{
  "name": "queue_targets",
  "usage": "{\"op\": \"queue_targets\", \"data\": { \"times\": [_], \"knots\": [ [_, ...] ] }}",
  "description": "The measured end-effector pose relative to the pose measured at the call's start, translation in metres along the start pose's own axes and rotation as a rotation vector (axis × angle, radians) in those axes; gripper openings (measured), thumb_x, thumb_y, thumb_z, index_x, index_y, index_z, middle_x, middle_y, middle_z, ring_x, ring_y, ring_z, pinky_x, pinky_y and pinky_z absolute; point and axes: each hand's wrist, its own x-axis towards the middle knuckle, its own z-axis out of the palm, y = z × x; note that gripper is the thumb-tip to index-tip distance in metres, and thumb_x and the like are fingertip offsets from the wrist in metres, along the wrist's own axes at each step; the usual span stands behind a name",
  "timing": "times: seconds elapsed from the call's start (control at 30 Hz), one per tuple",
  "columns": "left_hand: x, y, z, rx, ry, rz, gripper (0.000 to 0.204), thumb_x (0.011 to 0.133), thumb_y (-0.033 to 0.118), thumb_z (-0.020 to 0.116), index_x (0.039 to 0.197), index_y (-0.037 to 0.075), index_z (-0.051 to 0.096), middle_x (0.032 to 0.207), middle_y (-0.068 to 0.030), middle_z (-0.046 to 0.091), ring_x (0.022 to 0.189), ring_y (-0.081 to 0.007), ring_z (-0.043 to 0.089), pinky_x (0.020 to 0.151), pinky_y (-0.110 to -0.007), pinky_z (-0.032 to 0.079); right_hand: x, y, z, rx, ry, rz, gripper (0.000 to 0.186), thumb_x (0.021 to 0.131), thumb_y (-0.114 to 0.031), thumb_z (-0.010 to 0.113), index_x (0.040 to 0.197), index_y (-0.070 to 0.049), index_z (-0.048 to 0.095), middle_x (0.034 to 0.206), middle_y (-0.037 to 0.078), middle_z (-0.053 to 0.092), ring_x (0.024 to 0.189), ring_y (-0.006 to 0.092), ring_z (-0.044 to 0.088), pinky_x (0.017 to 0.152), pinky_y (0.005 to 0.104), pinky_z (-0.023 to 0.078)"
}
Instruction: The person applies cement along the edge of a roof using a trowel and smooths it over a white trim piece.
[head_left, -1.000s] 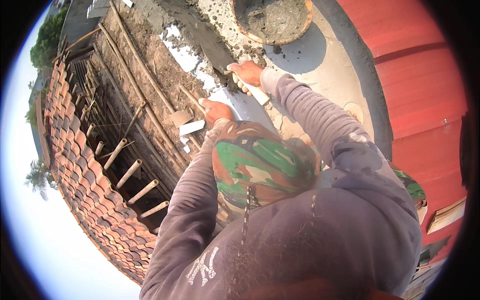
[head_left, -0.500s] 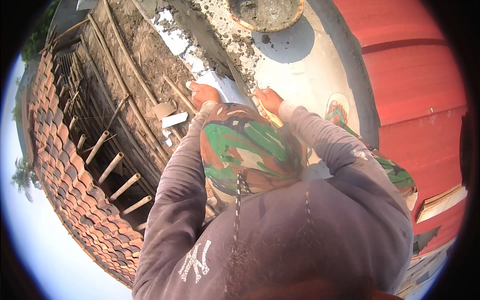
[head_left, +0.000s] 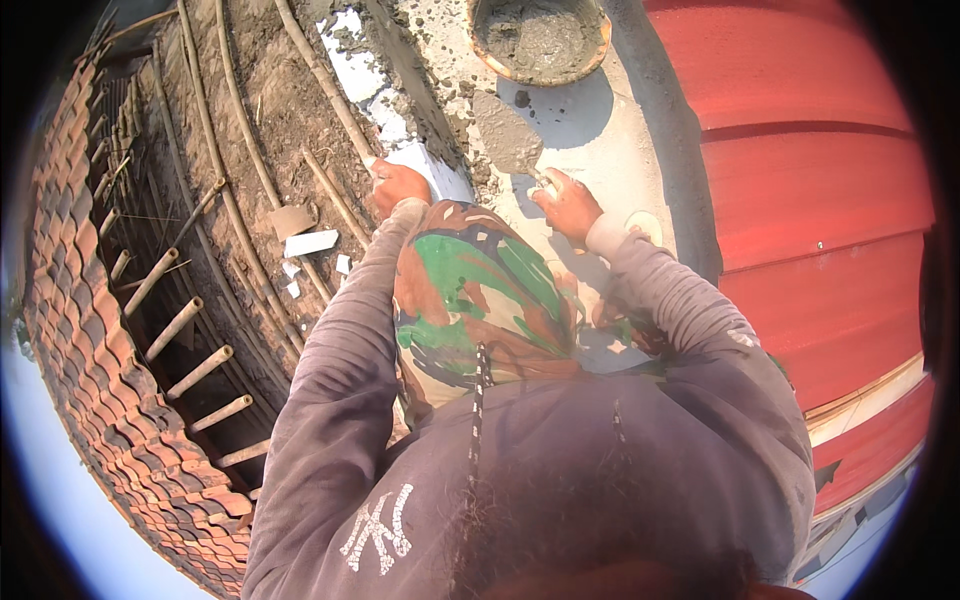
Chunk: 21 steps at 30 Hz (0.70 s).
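My left hand is closed at the left edge of a white board; what its fingers grip is hidden. My right hand grips a trowel by its handle, its blade angled up-left and coated in grey wet mortar. Wet mortar and white patches run along the ledge above the board. A round orange-rimmed container of grey mix sits on the pale concrete above my right hand. My camouflage-covered knee is between my forearms.
At left are bamboo poles over brown, debris-covered ground, loose white pieces and a terracotta tiled roof with sky beyond. Red metal roofing fills the right side beside the concrete.
My right hand has swung down, then slightly rightward, with the mortar-coated trowel blade now showing on the concrete. My left hand has shifted a little up and left as the view moved.
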Motion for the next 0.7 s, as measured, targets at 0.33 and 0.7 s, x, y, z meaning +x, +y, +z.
{"op": "queue_targets", "data": {
  "times": [0.33, 0.7],
  "knots": [
    [-0.006, 0.012, -0.015, 0.083, -0.067, -0.113, 0.093, 0.105, 0.065, 0.016, 0.117, -0.01, 0.071, 0.122, -0.0341, 0.067, 0.12, -0.05, 0.062, 0.107, -0.054, 0.046, 0.154, -0.115, -0.16, -1.031, 0.151, 0.118, 0.039, 0.101, -0.03, 0.054, 0.125, -0.003, 0.068, 0.125, 0.023, 0.071, 0.117, 0.0419, 0.068, 0.097, 0.0523, 0.054],
    [-0.009, 0.021, -0.016, 0.09, -0.092, -0.154, 0.089, 0.107, 0.061, 0.015, 0.122, -0.007, 0.07, 0.126, -0.0308, 0.068, 0.122, -0.0493, 0.061, 0.109, -0.054, 0.043, 0.124, -0.073, -0.149, 0.227, -0.15, 0.22, 0.045, 0.097, -0.055, 0.059, 0.093, -0.009, 0.061, 0.066, -0.002, 0.053, 0.046, 0.009, 0.049, 0.041, 0.0289, 0.04]
  ]
}}
